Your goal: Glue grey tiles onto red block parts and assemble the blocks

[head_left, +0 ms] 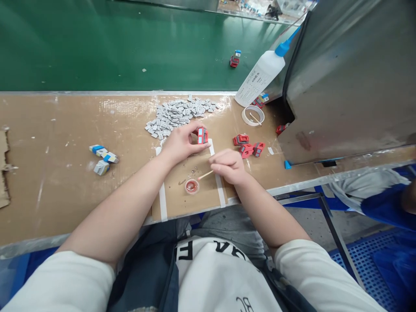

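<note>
Between its thumb and fingers, my left hand grips a small red toy vehicle with light blue windows. My right hand pinches a cotton swab, whose reddish tip points down and left. That tip is close to a small clear cup of reddish liquid; I cannot tell whether it touches the rim. Several drops lie on the cardboard just above the cup. Beyond my left hand spreads a heap of small grey pieces. Right of my hands sit several red toy vehicles.
A white bottle with a blue nozzle leans beside a large metal box. Near it lies a tape ring. White, blue and yellow toy parts are at left. A green belt carries one red toy. Another person's blue clothing shows at right.
</note>
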Tool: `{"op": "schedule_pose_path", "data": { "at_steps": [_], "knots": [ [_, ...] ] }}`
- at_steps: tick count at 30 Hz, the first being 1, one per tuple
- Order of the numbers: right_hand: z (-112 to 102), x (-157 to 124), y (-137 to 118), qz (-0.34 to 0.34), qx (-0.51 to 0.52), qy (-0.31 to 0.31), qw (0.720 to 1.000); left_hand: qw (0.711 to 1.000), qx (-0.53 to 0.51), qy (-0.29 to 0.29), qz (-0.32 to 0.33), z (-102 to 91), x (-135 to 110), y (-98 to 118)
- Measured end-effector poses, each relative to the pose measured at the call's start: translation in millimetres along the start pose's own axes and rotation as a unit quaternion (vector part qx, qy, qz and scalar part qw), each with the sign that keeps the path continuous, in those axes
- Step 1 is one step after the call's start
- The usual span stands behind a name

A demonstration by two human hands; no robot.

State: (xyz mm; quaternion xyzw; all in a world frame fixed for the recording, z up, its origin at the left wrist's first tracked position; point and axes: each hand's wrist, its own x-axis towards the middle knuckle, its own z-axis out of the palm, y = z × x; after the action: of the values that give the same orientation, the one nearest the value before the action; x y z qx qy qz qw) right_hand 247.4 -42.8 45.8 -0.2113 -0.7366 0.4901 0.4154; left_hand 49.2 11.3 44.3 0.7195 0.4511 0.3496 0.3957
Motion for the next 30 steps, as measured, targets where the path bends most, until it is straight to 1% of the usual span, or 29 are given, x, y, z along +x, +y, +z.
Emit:
{"op": "schedule_pose_path", "data": {
  "at_steps": [1, 3, 4, 5, 6, 8, 11, 14, 18, 22, 30],
  "knots": [
    [-2, -1, 3, -0.008, 0.009, 0.085, 0.996, 1.0, 0.003, -0.003, -0.006, -0.3, 0, 0],
    [-5, -3, 9, -0.012, 0.021, 0.244, 0.97, 1.0, 0.012, -0.01, -0.016, -1.0, 0, -1],
    [-7, -2, 11, -0.008, 0.018, 0.301, 0.953, 1.0, 0.015, -0.012, -0.018, -1.3, 1, -2],
    [-8, -1, 13, 0.0, 0.008, 0.34, 0.94, 1.0, 0.018, -0.015, -0.017, -1.5, 1, -2],
    [-9, 0, 15, 0.01, -0.01, 0.363, 0.932, 0.999, 0.021, -0.018, -0.016, -1.7, 1, -2],
    [-10, 3, 16, 0.036, -0.062, 0.375, 0.924, 0.999, 0.029, -0.025, -0.011, -1.8, 1, -2],
    [-10, 7, 15, 0.072, -0.126, 0.36, 0.922, 0.999, 0.04, -0.029, -0.002, -1.2, 1, -1],
    [-9, 9, 13, 0.08, -0.156, 0.341, 0.923, 0.998, 0.046, -0.029, 0.009, -0.6, 1, 0],
    [-9, 8, 14, 0.071, -0.186, 0.331, 0.922, 0.998, 0.058, -0.031, 0.013, -0.7, 0, 1],
    [-9, 8, 16, 0.084, -0.203, 0.327, 0.919, 0.998, 0.059, -0.029, 0.015, -0.6, 0, 0],
    [-8, 12, 14, 0.102, -0.207, 0.316, 0.92, 0.998, 0.06, -0.031, 0.013, -0.4, 1, 0]
  ]
}}
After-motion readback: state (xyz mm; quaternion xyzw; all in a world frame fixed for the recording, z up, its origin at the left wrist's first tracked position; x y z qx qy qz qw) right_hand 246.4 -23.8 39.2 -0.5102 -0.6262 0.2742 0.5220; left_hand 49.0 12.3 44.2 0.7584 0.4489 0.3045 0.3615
